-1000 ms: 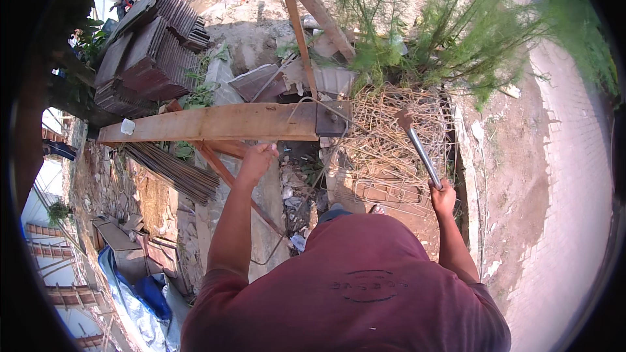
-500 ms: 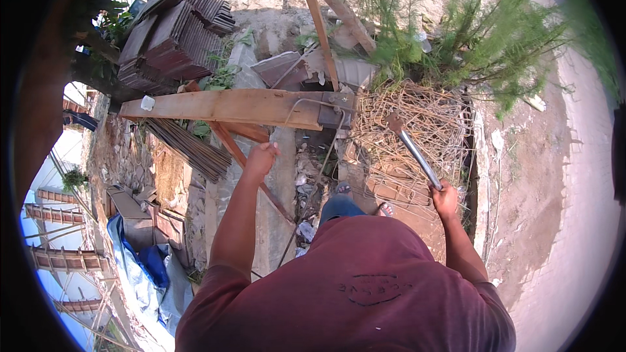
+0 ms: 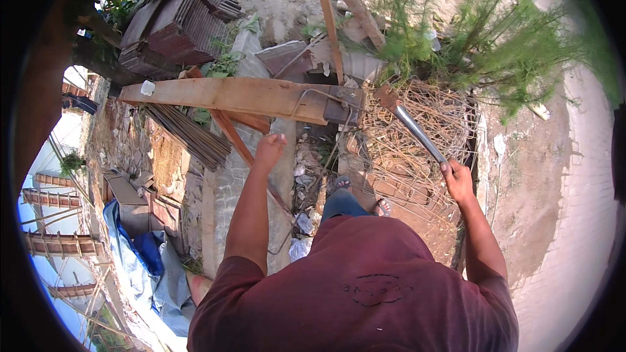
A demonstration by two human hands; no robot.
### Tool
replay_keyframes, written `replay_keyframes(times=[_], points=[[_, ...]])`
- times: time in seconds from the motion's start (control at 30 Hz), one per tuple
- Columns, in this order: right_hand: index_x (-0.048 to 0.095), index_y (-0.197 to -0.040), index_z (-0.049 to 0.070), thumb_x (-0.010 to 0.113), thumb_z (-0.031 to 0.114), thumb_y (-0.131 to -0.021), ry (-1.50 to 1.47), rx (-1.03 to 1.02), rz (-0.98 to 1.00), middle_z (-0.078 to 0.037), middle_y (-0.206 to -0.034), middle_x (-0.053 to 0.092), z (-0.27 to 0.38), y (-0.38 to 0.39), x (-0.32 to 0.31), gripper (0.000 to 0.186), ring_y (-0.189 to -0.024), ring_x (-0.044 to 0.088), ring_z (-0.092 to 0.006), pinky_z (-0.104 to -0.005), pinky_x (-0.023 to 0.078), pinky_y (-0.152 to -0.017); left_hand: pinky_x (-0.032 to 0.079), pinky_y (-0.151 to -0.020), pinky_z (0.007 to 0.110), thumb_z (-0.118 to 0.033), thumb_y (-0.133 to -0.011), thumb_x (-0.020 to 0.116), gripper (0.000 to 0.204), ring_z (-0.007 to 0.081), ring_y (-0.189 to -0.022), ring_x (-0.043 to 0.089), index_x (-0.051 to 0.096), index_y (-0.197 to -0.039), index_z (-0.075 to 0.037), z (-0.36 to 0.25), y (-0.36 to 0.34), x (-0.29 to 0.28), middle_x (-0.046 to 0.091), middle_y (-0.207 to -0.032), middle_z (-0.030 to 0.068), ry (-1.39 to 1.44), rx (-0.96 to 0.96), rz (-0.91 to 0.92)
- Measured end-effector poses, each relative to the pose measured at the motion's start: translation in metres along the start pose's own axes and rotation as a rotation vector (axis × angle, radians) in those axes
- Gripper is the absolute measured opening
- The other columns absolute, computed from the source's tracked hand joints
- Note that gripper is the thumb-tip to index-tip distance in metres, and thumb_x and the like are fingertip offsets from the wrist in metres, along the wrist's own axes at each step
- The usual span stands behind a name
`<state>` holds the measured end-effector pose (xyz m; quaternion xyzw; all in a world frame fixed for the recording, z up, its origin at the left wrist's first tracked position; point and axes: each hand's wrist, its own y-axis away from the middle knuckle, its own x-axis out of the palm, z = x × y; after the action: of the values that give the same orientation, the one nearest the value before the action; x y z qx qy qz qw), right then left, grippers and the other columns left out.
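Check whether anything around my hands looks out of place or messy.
Yes. Just beyond your right hand, thin rods lie in a loose tangle, unlike the straight bundle of bars farther left. Also, a small white object sits alone on the wooden beam's left end, looking stray.

Below the plank [image 3: 225, 96], the left hand [image 3: 268, 151] hides its palm. Right of the plank, the right hand [image 3: 460, 181] hides part of the tool [image 3: 420, 135].
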<state>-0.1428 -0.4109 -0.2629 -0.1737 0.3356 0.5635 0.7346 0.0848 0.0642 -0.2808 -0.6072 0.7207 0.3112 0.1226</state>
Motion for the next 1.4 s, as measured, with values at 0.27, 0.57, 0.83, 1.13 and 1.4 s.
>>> replay_keyframes(times=[0.27, 0.57, 0.83, 1.13, 1.4], points=[[0.062, -0.079, 0.002, 0.056, 0.050, -0.086, 0.195, 0.114, 0.138, -0.019, -0.060, 0.057, 0.031, -0.036, -0.009, 0.049, -0.061, 0.060, -0.0333, -0.0419, 0.046, -0.059, 0.034, -0.049, 0.026, -0.026, -0.091, 0.058, 0.028, 0.0076, -0.052, 0.042, 0.066, -0.079, -0.003, 0.008, -0.002, -0.004, 0.050, -0.059, -0.0013, 0.005, -0.037, -0.005], [0.059, -0.074, 0.009, 0.067, 0.023, -0.067, 0.786, -0.373, 0.056, -0.016, -0.069, 0.062, 0.050, -0.179, -0.055, 0.018, -0.065, 0.061, -0.0364, -0.0435, 0.048, -0.060, 0.035, -0.050, 0.026, -0.022, -0.093, 0.054, 0.026, 0.0080, -0.052, 0.041, 0.066, -0.080, -0.002, -0.020, 0.004, -0.007, 0.048, -0.058, -0.0015, 0.099, -0.177, 0.075], [0.062, -0.078, 0.012, 0.066, 0.021, -0.066, 1.022, -0.813, 0.342, -0.009, -0.067, 0.063, 0.109, -0.305, -0.053, 0.016, -0.068, 0.062, -0.0291, -0.0415, 0.050, -0.063, 0.035, -0.051, 0.027, -0.022, -0.093, 0.052, 0.028, 0.0079, -0.053, 0.043, 0.065, -0.079, -0.002, -0.011, 0.004, -0.008, 0.049, -0.057, 0.0009, 0.098, -0.186, 0.103], [0.057, -0.072, 0.012, 0.063, 0.015, -0.067, 1.127, -0.804, 0.482, -0.007, -0.066, 0.061, 0.108, -0.347, -0.034, 0.008, -0.063, 0.062, -0.0251, -0.0389, 0.051, -0.057, 0.039, -0.052, 0.031, -0.021, -0.091, 0.053, 0.025, 0.0113, -0.051, 0.046, 0.067, -0.082, -0.002, -0.006, 0.002, -0.003, 0.050, -0.055, 0.0036, 0.008, -0.102, 0.033], [0.056, -0.072, 0.012, 0.066, 0.016, -0.065, 1.041, -0.624, 0.422, -0.008, -0.067, 0.061, 0.094, -0.344, -0.033, 0.013, -0.065, 0.062, -0.0267, -0.0400, 0.051, -0.059, 0.037, -0.050, 0.030, -0.022, -0.092, 0.054, 0.027, 0.0099, -0.051, 0.044, 0.067, -0.082, -0.001, -0.004, 0.001, -0.005, 0.050, -0.055, 0.0025, 0.045, -0.140, 0.077]])
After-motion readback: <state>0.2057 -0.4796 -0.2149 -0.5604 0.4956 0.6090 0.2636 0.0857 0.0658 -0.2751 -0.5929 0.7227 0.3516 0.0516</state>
